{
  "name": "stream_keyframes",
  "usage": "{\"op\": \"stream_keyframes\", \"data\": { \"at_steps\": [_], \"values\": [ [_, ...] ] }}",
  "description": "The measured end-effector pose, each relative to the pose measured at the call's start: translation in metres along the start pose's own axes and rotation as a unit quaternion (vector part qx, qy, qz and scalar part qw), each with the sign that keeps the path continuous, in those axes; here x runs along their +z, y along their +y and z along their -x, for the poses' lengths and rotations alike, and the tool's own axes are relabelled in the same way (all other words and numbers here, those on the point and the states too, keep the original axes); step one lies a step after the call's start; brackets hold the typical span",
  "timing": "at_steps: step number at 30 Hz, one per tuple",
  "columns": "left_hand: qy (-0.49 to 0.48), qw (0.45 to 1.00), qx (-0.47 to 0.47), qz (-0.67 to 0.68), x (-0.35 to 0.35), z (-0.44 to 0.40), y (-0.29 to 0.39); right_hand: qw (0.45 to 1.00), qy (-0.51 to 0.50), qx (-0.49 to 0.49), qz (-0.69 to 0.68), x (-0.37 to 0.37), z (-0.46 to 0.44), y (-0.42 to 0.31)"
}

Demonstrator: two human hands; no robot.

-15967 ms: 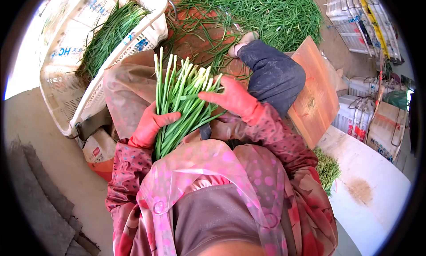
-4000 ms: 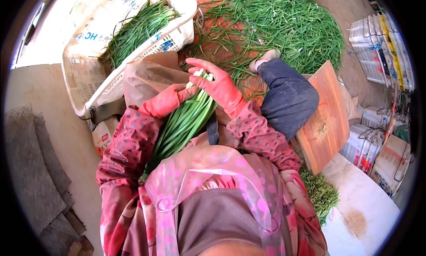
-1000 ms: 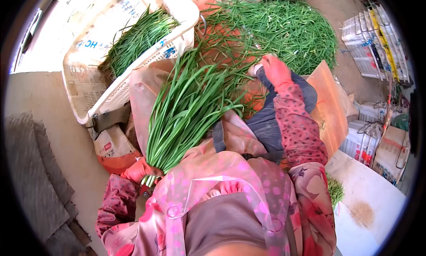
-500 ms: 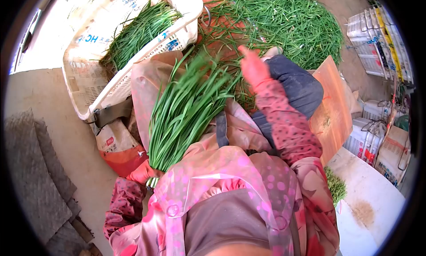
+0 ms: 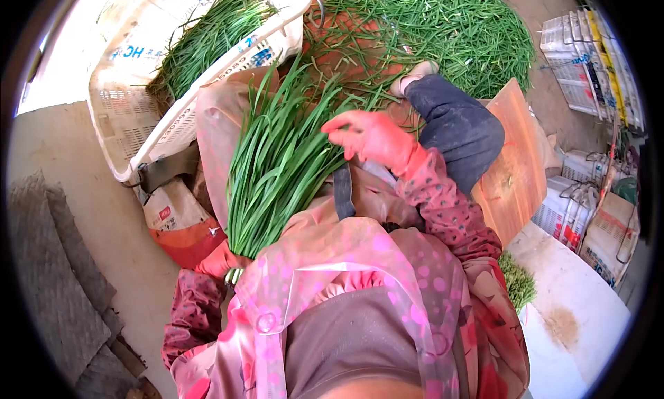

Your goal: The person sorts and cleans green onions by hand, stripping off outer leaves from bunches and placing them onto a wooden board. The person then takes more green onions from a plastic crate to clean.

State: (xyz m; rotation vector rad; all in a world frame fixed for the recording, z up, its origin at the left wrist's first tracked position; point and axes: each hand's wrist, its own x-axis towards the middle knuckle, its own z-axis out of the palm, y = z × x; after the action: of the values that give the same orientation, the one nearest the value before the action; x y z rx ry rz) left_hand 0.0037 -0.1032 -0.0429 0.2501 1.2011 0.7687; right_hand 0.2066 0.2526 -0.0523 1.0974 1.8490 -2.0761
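A bundle of long green stalks lies across my lap, its leafy tips fanned toward the top and its pale cut ends near my left side. Around those pale ends my left hand, in a red glove, is closed. My right hand, gloved in red too, hovers just right of the leaves with its fingers apart and nothing in them.
A white basket with green stalks stands upper left. Loose greens are heaped at the top. On the right are a wooden board, a white surface, and stacked crates. A red-and-beige bag lies left.
The bundle has turned since the older frames, its leafy tips now toward the top. My right hand has come back from near the shoe to the leaves, while my left keeps hold of the ends.
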Motion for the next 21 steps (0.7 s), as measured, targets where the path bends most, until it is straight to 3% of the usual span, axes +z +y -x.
{"op": "stream_keyframes", "data": {
  "at_steps": [1, 2, 4, 6, 7, 9, 10, 12, 14, 15, 18, 19, 21],
  "values": [
    [-0.006, 1.000, 0.005, -0.003, 0.004, 0.000, 0.007, 0.978, 0.025, -0.159, 0.132, 0.008, 0.003, 0.008],
    [-0.011, 1.000, 0.010, -0.007, 0.006, 0.000, 0.010, 0.913, 0.050, -0.312, 0.258, 0.015, 0.004, 0.015],
    [-0.015, 1.000, 0.017, -0.008, 0.005, -0.001, 0.006, 0.866, 0.016, -0.239, 0.439, 0.031, 0.002, 0.021],
    [-0.010, 0.999, 0.045, -0.028, 0.004, -0.001, 0.004, 0.851, 0.079, -0.308, 0.418, 0.031, -0.025, 0.065],
    [-0.008, 0.999, 0.046, -0.027, 0.004, -0.001, 0.003, 0.942, 0.056, -0.263, 0.200, 0.018, -0.060, 0.122],
    [-0.005, 1.000, -0.001, 0.020, 0.004, 0.001, 0.004, 0.982, 0.093, -0.156, -0.049, -0.035, -0.089, 0.159],
    [-0.001, 0.999, -0.015, 0.036, 0.004, 0.002, 0.006, 0.979, 0.157, -0.109, -0.071, -0.057, -0.084, 0.143],
    [0.005, 1.000, 0.015, -0.027, 0.006, 0.000, 0.012, 0.947, 0.221, -0.127, 0.197, -0.067, -0.043, 0.059],
    [-0.004, 0.999, 0.025, -0.045, 0.014, -0.001, 0.026, 0.917, 0.255, -0.152, 0.267, -0.029, 0.003, -0.047],
    [-0.010, 0.999, 0.025, -0.047, 0.022, -0.001, 0.039, 0.900, 0.248, -0.152, 0.326, -0.015, 0.007, -0.066],
    [-0.023, 0.998, 0.032, -0.053, 0.015, -0.004, 0.032, 0.839, 0.124, -0.138, 0.511, 0.033, -0.021, -0.064],
    [-0.016, 0.997, 0.035, -0.060, 0.015, -0.004, 0.030, 0.842, 0.057, -0.106, 0.526, 0.044, -0.037, -0.059],
    [-0.010, 0.997, 0.035, -0.062, 0.014, -0.003, 0.029, 0.867, 0.102, -0.179, 0.454, 0.037, -0.080, -0.007]
  ]
}}
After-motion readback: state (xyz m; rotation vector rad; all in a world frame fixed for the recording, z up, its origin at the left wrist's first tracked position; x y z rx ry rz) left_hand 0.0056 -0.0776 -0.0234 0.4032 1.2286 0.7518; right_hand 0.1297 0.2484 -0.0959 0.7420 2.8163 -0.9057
